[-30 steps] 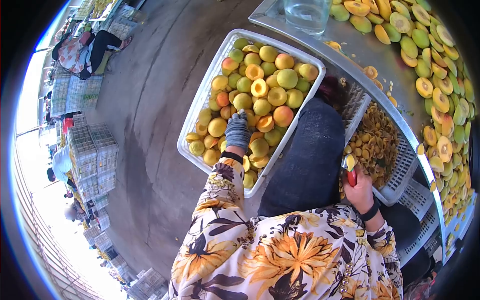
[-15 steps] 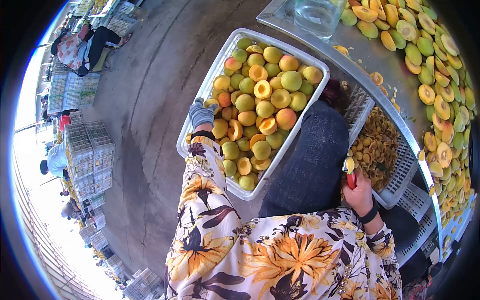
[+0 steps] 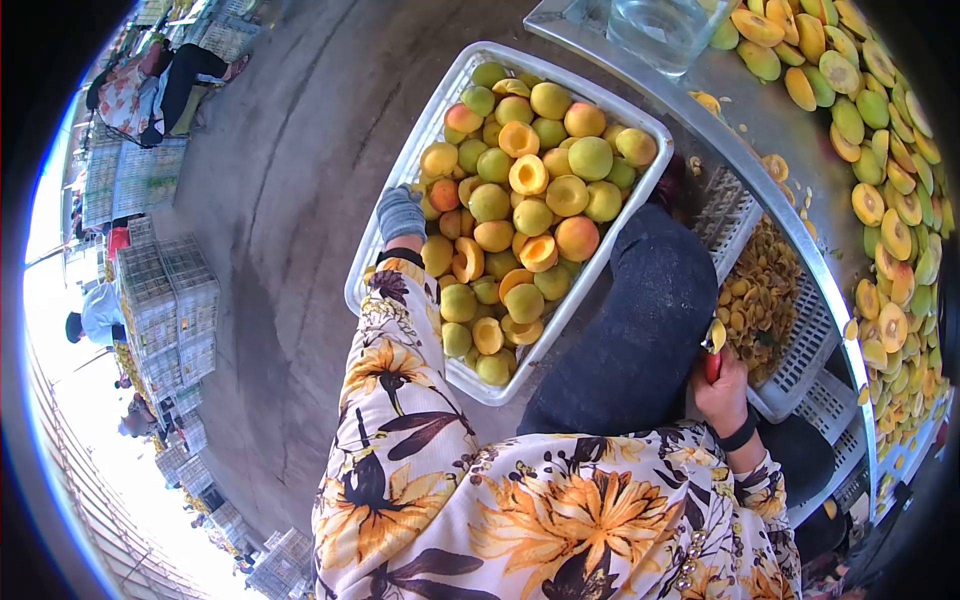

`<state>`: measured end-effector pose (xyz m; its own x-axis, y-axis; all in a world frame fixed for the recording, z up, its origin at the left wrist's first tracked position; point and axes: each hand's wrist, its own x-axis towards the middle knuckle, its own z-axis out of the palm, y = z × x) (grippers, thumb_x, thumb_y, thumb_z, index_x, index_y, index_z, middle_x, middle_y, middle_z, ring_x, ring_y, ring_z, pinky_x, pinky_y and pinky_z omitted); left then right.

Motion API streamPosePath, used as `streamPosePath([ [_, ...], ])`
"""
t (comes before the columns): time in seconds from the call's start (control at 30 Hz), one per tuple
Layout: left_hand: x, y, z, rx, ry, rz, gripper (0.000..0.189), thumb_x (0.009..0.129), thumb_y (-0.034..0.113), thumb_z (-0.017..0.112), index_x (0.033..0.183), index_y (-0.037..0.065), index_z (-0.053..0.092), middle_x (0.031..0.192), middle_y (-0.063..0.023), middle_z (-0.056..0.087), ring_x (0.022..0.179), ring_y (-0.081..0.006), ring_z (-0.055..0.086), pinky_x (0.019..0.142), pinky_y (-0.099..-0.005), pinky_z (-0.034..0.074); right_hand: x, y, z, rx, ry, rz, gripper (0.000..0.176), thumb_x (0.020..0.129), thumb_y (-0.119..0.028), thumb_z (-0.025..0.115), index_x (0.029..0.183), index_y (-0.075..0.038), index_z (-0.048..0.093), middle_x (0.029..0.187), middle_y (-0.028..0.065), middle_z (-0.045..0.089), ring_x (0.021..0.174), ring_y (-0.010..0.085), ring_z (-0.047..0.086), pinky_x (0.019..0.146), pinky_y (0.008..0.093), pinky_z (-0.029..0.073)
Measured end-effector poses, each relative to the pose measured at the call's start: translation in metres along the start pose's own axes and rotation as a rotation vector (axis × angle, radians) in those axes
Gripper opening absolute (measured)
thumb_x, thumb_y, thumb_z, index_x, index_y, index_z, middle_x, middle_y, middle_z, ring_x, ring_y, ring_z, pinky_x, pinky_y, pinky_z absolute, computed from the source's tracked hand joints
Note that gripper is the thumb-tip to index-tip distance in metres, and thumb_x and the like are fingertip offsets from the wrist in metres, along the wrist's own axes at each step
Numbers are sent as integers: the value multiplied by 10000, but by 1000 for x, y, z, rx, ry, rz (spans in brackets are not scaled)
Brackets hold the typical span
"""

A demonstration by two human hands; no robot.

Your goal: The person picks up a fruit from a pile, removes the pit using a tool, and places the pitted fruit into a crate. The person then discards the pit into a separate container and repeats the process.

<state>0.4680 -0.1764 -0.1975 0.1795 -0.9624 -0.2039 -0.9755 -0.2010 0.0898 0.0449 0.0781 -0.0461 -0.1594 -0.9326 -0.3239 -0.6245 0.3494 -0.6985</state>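
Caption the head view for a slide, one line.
Gloved left hand at the rim of a white crate of peaches; right hand grips a red-handled tool beside a basket of pits.

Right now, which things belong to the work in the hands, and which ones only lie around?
In the work: left hand, gloved, at the rim of the tray; fruit in it; right hand gripping the red-handled tool; crate of pits beside it.
Lying about: glass jar on the table; stacked crates at the far left.
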Motion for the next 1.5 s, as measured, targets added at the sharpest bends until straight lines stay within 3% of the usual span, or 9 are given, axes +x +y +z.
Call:
streamPosePath([
  [0.27, 4, -13, -7, -215, -136, -70, 330, 772, 261, 592, 1022, 47, 596, 954, -204, 595, 892, -364, 559, 772, -395, 446, 3, 4, -12, 3, 38, -17, 139, 665, -45, 551, 795, -12, 514, 592, 202, 513, 562, 394, 521, 511, 381, 417],
  [1.07, -258, -50, -44, -382, 298, -61, 180, 804, 146, 591, 955, 55, 625, 881, -131, 631, 836, -244, 606, 768, -313, 461, -54, 67, -53, -131, 58, -127, 249, 716, -164, 629, 889, -11, 535, 678, 166, 570, 606, 300, 572, 576, 343, 448],
  [1.13, -249, -70, -40, -363, 408, 8, 181, 813, 155, 591, 961, 59, 628, 809, -84, 639, 731, -183, 605, 684, -289, 478, -44, 73, -65, 122, 187, 99, 258, 717, -178, 630, 895, -14, 539, 679, 155, 574, 625, 278, 580, 588, 333, 450],
  [1.17, -239, -81, -39, -526, 366, -71, 180, 816, 156, 593, 964, 62, 629, 779, -54, 628, 662, -144, 577, 618, -268, 470, -35, 97, -58, -16, 370, -146, 227, 735, -173, 601, 898, -24, 546, 691, 179, 575, 655, 329, 580, 609, 370, 456],
  [1.23, -247, -53, -76, -908, 245, -275, 178, 824, 156, 595, 976, 72, 632, 718, 17, 584, 512, -55, 477, 462, -211, 413, -36, 142, -65, -368, 80, -14, 184, 751, -165, 566, 877, -32, 546, 752, 220, 576, 737, 401, 557, 650, 424, 448],
  [1.33, -224, -88, -62, -818, 323, -120, 187, 825, 153, 592, 988, 69, 626, 708, 19, 588, 500, -65, 471, 462, -207, 405, -37, 119, -82, -251, 220, 56, 201, 736, -179, 600, 862, -34, 537, 726, 183, 584, 710, 353, 578, 640, 394, 453],
  [1.37, -231, -73, -80, -712, 166, -230, 246, 780, 200, 615, 991, 73, 629, 839, -118, 651, 790, -216, 620, 726, -301, 470, -47, 94, -89, -109, 164, 198, 211, 730, -179, 611, 865, -34, 538, 729, 167, 587, 710, 328, 584, 642, 380, 452],
  [1.4, -222, -71, -63, -717, 163, -207, 246, 780, 200, 615, 991, 73, 629, 839, -118, 651, 790, -216, 620, 726, -301, 470, -51, 81, -95, 42, 127, 328, 221, 724, -180, 622, 868, -34, 538, 732, 151, 589, 709, 303, 590, 643, 366, 452],
  [1.5, -210, -75, -14, -347, -14, 135, 381, 723, 289, 655, 1066, 135, 592, 965, -123, 617, 903, -296, 587, 797, -357, 461, -63, 100, -79, -30, 178, 136, 232, 722, -172, 626, 880, -26, 539, 740, 146, 595, 698, 290, 596, 639, 361, 455],
])
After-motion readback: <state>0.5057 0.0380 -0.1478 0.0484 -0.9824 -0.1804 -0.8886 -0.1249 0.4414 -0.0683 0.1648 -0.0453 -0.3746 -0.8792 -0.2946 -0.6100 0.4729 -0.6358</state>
